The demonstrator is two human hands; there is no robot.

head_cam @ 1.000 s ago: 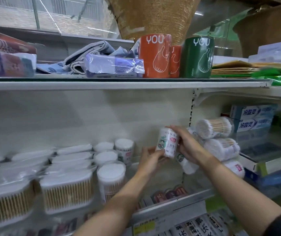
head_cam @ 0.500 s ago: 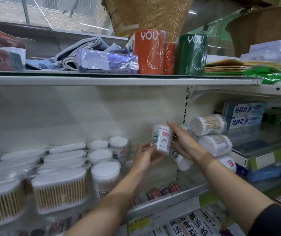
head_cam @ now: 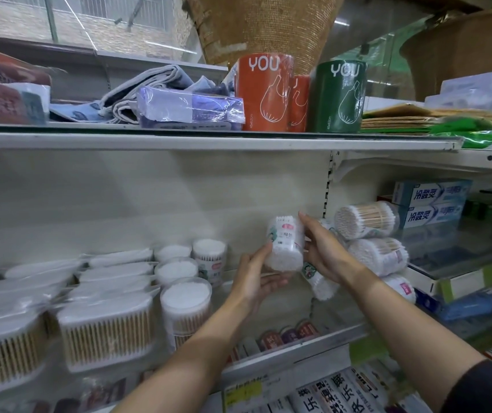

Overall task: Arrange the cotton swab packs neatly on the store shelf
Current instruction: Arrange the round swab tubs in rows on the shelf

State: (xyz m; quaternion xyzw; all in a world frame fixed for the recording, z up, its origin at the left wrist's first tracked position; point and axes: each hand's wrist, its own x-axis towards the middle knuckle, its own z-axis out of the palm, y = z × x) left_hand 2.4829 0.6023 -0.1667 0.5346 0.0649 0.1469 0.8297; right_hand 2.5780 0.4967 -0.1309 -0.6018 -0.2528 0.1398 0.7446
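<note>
The left hand (head_cam: 256,275) cups the base of a round cotton swab pack (head_cam: 285,244) while the right hand (head_cam: 320,251) clamps its side at 3 o'clock — a two-handed hold, probably to keep the slippery cylinder upright and label-forward above the bare gap in the shelf (head_cam: 292,341). That gap lies between standing tubs (head_cam: 185,296) at 9 o'clock and toppled packs (head_cam: 366,225) at 3 o'clock — beneath a cluttered upper shelf (head_cam: 209,141) in a dim shop aisle.
</note>
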